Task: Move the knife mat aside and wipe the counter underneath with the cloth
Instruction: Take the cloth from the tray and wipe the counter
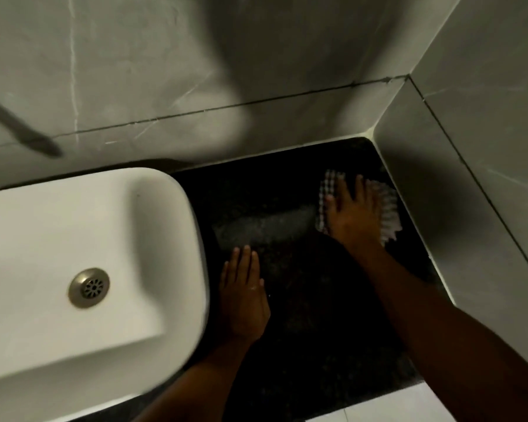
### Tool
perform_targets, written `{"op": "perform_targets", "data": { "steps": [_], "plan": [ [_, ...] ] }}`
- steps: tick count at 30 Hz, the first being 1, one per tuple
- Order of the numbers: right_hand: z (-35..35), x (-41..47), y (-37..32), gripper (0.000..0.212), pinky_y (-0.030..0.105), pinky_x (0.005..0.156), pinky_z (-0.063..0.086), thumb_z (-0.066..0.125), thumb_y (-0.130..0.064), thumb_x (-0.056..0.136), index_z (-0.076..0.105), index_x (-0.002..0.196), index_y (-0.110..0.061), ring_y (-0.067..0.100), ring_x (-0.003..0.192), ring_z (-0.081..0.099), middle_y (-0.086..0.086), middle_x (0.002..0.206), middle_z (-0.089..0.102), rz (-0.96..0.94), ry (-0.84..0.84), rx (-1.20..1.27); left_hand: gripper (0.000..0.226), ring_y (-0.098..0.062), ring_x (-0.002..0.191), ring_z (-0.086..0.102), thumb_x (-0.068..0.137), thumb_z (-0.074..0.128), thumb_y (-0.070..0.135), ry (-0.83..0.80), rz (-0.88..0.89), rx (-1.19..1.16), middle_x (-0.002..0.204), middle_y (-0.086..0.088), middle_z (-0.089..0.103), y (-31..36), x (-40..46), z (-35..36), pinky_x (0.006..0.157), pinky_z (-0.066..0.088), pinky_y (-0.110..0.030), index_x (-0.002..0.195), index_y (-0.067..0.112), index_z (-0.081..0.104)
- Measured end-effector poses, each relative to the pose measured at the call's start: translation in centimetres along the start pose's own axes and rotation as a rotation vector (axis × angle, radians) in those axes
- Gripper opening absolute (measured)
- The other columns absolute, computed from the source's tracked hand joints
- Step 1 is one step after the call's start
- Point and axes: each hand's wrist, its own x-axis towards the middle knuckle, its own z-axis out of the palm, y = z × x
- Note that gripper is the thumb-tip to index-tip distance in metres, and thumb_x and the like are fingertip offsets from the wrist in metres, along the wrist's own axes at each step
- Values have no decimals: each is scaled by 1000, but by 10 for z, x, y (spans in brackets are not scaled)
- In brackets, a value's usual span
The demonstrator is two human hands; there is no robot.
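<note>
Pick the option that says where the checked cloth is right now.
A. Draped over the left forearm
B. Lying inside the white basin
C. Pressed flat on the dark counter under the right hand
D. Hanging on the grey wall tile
C: the right hand lies spread on the pale checked cloth, flat on the dark speckled stone counter near the corner.

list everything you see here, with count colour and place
sink: one, white, left, on the counter
drain: one, grey metal, in the sink floor
counter: one, black speckled, between sink and right wall
cloth: one, white with dark checks, far right of the counter, under the right hand
walls: two, grey marbled tile, behind and right
tap: one, dark, blurred, upper left
left hand: flat on the counter beside the sink
right hand: pressed flat on the cloth
</note>
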Motion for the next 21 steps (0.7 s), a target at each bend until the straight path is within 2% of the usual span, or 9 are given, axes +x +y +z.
{"op": "perform_targets", "data": {
  "steps": [2,5,7,9,10,12,15,18,21],
  "plan": [
    [4,-55,13,61,54,118,19,30,-53,95,29,151,-29,36,145,25,17,157,31,-24,15,-58,54,-29,144,33,90,42,23,-17,5,10,152,-12,42,-2,-2,0,114,32,-47,140,5,50],
    [19,-110,-21,61,52,118,16,35,-52,92,32,149,-31,35,146,25,15,157,31,-226,-20,-45,54,-28,144,33,90,40,24,-36,-1,25,152,-12,41,1,0,-3,115,31,-46,140,6,50],
    [19,-83,-65,60,52,119,19,38,-51,92,36,148,-30,35,146,28,16,156,35,-422,-52,4,53,-29,145,32,91,40,23,-24,1,3,152,-12,41,-1,-1,-3,115,29,-46,140,6,50],
    [15,-31,-102,58,50,120,19,41,-50,94,40,147,-28,36,145,30,18,155,36,-508,-88,8,53,-28,145,31,91,39,23,-25,-2,4,153,-10,41,-1,-3,-4,116,27,-45,141,7,50],
    [12,-1,-111,56,49,120,18,40,-49,95,41,147,-28,37,144,30,19,155,35,-481,-105,22,54,-27,146,31,91,39,23,-24,-10,14,153,-9,40,-1,-2,-3,117,26,-44,141,7,49],
    [8,46,-98,57,49,120,18,37,-50,96,41,147,-28,38,143,31,20,156,32,-314,-77,39,54,-26,146,31,91,40,23,-24,-12,11,153,-9,40,0,2,-2,118,25,-43,142,8,48],
    [7,41,-31,57,54,118,21,36,-51,95,43,146,-25,41,141,33,23,153,36,-80,107,13,54,-27,146,30,90,45,22,-16,-12,19,154,-9,40,-1,7,-4,118,27,-44,142,8,48],
    [2,-75,33,59,54,119,20,32,-52,97,35,150,-27,37,145,28,19,155,34,-86,81,-27,55,-27,147,27,92,44,23,-53,-9,42,155,-10,36,-5,3,-6,119,26,-44,144,7,45],
    [9,-227,40,64,51,120,19,25,-56,94,21,154,-33,35,148,20,12,162,19,-136,-98,-46,56,-25,149,21,94,38,25,-94,-26,46,158,-9,31,-2,3,-6,121,21,-43,147,8,40]
  ]
}}
